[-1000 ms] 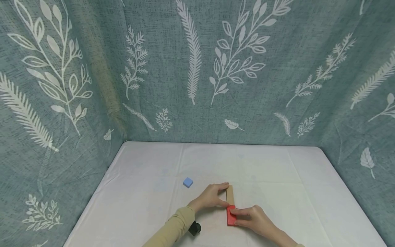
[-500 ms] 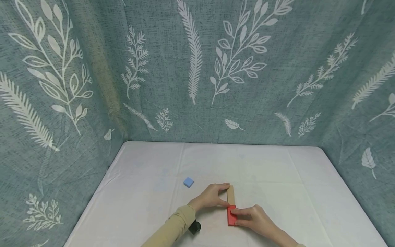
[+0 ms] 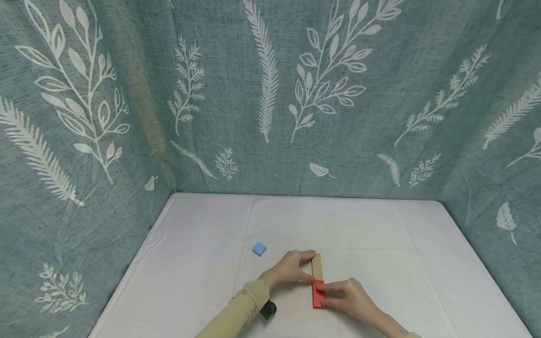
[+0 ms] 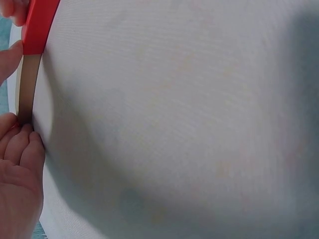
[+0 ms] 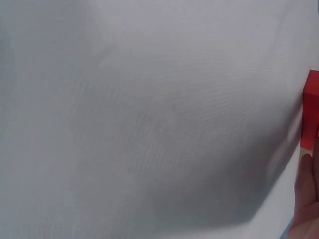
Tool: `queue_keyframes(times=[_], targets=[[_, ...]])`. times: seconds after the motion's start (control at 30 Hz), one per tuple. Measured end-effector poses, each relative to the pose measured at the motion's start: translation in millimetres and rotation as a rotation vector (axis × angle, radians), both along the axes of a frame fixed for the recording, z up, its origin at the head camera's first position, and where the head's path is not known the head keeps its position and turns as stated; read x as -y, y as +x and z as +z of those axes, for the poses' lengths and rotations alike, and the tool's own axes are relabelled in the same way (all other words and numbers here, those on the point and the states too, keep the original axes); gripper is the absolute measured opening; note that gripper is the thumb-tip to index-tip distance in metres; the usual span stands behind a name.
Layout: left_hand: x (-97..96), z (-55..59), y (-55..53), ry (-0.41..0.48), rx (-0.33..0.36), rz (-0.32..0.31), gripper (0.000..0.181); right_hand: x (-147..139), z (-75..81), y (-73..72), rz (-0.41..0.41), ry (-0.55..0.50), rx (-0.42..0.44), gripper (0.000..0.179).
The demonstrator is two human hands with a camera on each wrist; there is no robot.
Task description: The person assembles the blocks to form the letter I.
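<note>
In the head view, a narrow tan wooden block (image 3: 317, 267) lies end to end with a red rectangular block (image 3: 318, 299) on the white table. My left hand (image 3: 289, 267) holds the wooden block, thumb near its junction with the red one and fingers at its far end. From the right, my right hand (image 3: 351, 296) grips the red block between thumb and fingers. The left wrist view has the red block (image 4: 40, 25) meeting the wooden block (image 4: 29, 87) at its left edge. At the right edge of the right wrist view, the red block (image 5: 310, 117) is partly cut off.
A small blue square block (image 3: 259, 249) lies up and left of my left hand. Beneath the left forearm a black object (image 3: 268, 310) is partly hidden. Behind the white-covered table (image 3: 211, 220) hangs a green leaf-patterned curtain (image 3: 236, 94).
Both hands keep their holds on the two blocks. The whole head view has shifted very slightly; nothing else has visibly moved.
</note>
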State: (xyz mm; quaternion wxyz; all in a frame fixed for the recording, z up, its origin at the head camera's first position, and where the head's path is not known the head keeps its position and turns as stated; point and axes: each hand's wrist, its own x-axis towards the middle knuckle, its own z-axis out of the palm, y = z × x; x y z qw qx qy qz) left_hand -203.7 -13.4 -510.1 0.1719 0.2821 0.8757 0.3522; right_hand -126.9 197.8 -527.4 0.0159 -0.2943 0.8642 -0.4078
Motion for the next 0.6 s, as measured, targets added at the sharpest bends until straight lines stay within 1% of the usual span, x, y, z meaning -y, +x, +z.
queue_keyframes(times=[0.27, 0.43, 0.6], targets=[[-0.5, 3.7, 1.3, -0.017, 0.007, 0.014, 0.072, 3, 0.4, -2.0, -0.036, -0.034, 0.03, 0.028], [-1.2, 3.1, 1.8, -0.028, -0.002, 0.013, 0.073, 6, -0.8, -4.4, -0.113, -0.041, 0.01, 0.028], [-1.0, 1.4, 2.1, -0.009, -0.009, 0.007, 0.073, 12, -1.7, -8.1, -0.18, -0.016, -0.016, 0.033]])
